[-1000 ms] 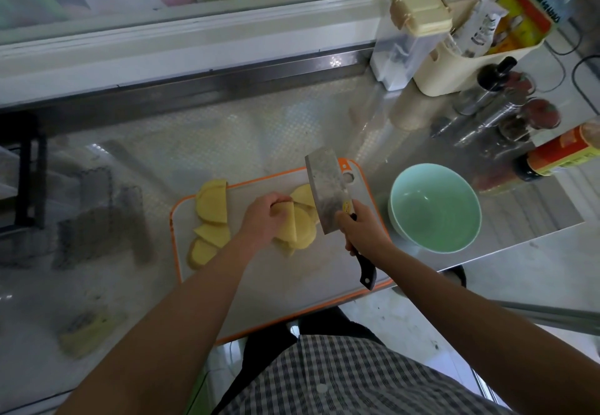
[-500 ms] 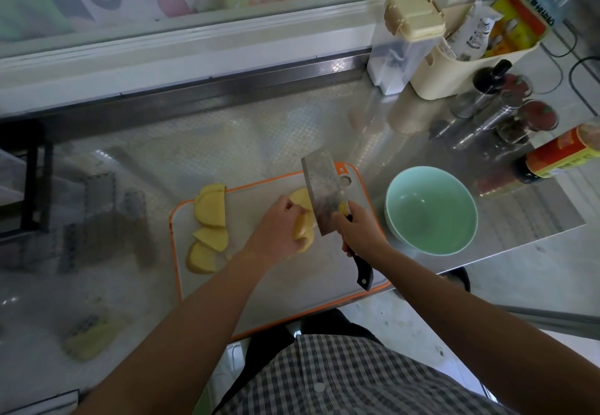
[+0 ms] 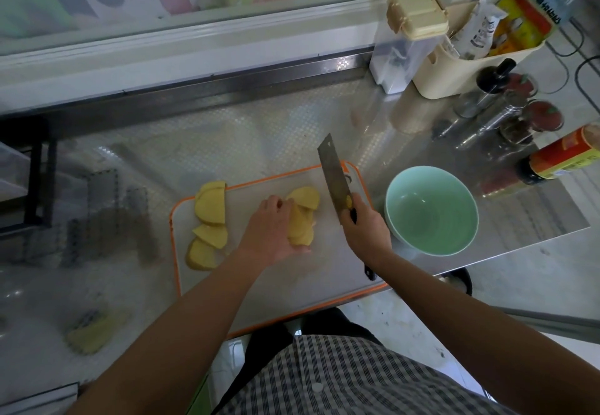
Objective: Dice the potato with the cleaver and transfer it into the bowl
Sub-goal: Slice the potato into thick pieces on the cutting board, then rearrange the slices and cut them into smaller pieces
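Steel desk (image 3: 259,129) fills most of the view, running under a window ledge at the far side. The person's checked shirt (image 3: 341,379) is at the bottom edge and both bare forearms reach forward onto the desk. A white cutting board (image 3: 292,288) with an orange rim lies in the middle of the desk, its near edge at the desk's front lip. A mint-green bowl (image 3: 431,219) stands just right of the board, upright, with nothing visible inside. A cream caddy (image 3: 454,73) stuffed with packets is in the far right corner, and a clear container with a cream lid (image 3: 415,18) is touching it on its left. A red-labelled sauce bottle (image 3: 565,158) lies on its side near the right edge, with small jars beside it. The cleaver (image 3: 334,174) is over the board's far right corner, between potato and bowl, blade tip pointing away, blade apart from the potato. The right hand (image 3: 365,226) is wrapped round the cleaver handle right at the blade base, and the black handle end sticks out past the wrist. The left hand (image 3: 269,232) is cupped on the left side of the stack of potato slices (image 3: 303,206) at board centre, fingers curled over its far end, thumb at the near end, holding it together. Loose potato slices (image 3: 211,210), three overlapping groups, sit along the board's left edge, untouched. All potato is on the board.
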`<state>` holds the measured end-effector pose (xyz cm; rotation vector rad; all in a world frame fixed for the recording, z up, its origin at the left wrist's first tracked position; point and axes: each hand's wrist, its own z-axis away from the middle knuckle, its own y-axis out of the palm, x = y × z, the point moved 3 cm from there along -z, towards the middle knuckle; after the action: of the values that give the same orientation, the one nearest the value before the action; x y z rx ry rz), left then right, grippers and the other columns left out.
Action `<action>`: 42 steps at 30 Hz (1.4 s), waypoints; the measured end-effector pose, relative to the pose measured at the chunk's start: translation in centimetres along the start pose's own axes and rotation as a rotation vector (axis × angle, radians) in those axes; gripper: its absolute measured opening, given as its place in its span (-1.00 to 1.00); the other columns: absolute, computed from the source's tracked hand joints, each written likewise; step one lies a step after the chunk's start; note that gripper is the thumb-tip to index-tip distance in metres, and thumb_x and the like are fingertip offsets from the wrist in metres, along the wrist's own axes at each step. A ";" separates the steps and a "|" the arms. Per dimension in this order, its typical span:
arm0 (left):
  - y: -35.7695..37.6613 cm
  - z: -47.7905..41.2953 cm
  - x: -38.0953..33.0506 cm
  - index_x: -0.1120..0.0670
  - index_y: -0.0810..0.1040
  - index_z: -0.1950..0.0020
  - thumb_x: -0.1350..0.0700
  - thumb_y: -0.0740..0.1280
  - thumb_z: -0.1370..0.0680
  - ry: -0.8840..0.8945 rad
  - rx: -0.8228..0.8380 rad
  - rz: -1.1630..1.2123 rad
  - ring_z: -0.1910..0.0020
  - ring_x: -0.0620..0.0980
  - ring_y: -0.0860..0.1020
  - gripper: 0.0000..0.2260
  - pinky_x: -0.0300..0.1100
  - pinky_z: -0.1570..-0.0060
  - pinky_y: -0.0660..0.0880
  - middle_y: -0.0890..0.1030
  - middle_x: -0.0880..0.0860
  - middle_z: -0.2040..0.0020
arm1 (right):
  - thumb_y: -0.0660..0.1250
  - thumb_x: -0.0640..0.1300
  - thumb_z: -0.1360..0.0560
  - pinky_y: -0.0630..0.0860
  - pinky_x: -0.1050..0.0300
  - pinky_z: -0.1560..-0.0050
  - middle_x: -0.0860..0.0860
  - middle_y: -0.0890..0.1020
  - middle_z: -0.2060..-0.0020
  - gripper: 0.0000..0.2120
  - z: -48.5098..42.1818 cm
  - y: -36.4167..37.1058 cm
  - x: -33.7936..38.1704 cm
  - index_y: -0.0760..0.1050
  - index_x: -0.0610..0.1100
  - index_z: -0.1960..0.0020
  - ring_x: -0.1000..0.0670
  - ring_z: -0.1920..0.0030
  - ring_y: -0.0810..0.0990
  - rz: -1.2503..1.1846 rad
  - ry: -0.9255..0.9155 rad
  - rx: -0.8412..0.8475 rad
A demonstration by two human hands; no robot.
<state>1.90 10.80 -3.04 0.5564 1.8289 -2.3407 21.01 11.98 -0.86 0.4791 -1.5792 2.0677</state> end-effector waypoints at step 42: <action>-0.5 6.4 3.8 0.24 0.49 -0.02 0.27 0.37 -0.52 -0.739 -0.180 1.431 0.41 -0.02 0.47 -0.88 -0.28 0.44 0.45 0.51 0.16 0.26 | 0.28 -0.33 -0.54 0.65 -0.02 0.11 -0.27 0.64 0.19 -0.94 2.0 5.7 6.8 0.40 -0.24 0.08 -0.12 0.26 0.68 -0.714 0.047 0.441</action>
<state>-3.11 5.34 -2.60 0.5524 0.7459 -1.1079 12.16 10.02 -1.07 0.9743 -0.7368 1.8059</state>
